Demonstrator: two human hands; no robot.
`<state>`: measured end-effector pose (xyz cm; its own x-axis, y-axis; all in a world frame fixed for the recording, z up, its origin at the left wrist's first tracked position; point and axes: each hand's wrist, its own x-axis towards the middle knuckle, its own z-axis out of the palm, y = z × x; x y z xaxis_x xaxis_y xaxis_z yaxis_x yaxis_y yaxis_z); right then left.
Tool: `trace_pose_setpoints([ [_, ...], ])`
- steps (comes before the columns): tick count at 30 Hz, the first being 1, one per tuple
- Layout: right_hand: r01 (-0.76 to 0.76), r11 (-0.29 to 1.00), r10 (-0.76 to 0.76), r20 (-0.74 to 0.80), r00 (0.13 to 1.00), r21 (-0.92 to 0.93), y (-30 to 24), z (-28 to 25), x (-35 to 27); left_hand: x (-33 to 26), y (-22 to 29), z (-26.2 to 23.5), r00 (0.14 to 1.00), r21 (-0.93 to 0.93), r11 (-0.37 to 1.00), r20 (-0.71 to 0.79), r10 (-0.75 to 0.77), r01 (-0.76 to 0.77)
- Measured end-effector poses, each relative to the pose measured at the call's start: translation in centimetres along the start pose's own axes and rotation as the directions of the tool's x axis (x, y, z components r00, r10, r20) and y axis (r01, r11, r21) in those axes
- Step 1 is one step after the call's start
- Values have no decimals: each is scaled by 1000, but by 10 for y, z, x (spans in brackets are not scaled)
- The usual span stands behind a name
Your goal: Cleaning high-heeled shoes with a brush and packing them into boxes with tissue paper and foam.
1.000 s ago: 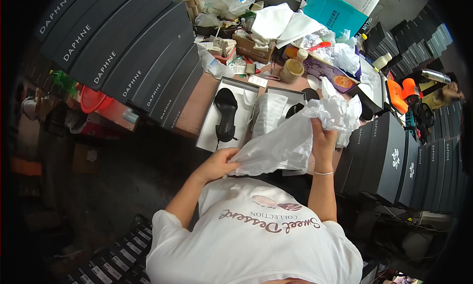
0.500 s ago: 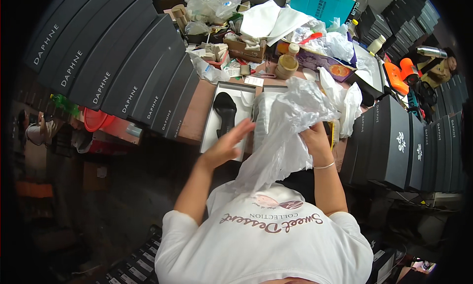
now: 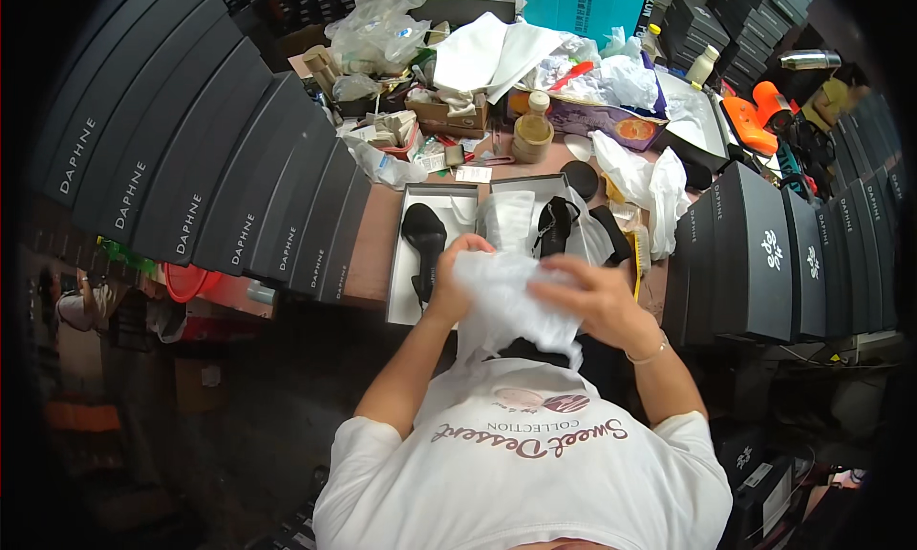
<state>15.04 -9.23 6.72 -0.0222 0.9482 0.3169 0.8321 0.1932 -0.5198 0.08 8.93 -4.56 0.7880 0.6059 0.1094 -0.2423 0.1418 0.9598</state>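
Note:
In front of my body I have a crumpled, thin white plastic sheet point(image 3: 506, 287) bunched between both hands. My left hand point(image 3: 457, 278) is closed on its left side, thumb and fingers pinched at the top. My right hand point(image 3: 604, 304) is closed over the right side, its fingers slightly blurred. Just beyond, a black high-heeled shoe point(image 3: 423, 235) lies in a narrow open box part point(image 3: 405, 292) at the left. Beside it an open shoebox point(image 3: 528, 184) contains white wrapping and another black shoe point(image 3: 556, 227) with a strap.
Tall rows of dark grey shoeboxes point(image 3: 205, 158) flank the table on the left, with more shoeboxes point(image 3: 750, 254) on the right. Farther back stand a glue bottle point(image 3: 533, 135), a purple carton point(image 3: 597, 120) of crumpled paper, and a teal box point(image 3: 583, 10). A red basin point(image 3: 189, 281) sits lower left.
The plastic sheet has come down and been gathered smaller. My left hand has moved right onto it; my right hand has come lower over it. The strapped shoe in the right box now shows.

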Motion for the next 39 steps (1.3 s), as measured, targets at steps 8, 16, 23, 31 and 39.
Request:
trace_pose_setpoints([
  [8, -51, 830, 46, 22, 999, 555, 14, -38, 10, 10, 39, 3, 970, 172, 956, 99, 224, -238],
  [16, -317, 715, 384, 29, 923, 623, 40, 32, 18, 5, 33, -14, 843, -295, 839, 446, -301, 456],
  [23, -183, 982, 186, -245, 951, 34, 26, 38, 17, -7, 6, 17, 949, 516, 821, 45, -311, 245],
  [31, -3, 891, 11, 15, 1000, -454, 35, 52, 4, -15, 13, 4, 809, -616, 523, 452, -376, 588],
  [39, -43, 988, 7, 234, 972, 151, 34, 9, 14, -22, 3, 0, 838, -283, 797, 307, -452, 533],
])
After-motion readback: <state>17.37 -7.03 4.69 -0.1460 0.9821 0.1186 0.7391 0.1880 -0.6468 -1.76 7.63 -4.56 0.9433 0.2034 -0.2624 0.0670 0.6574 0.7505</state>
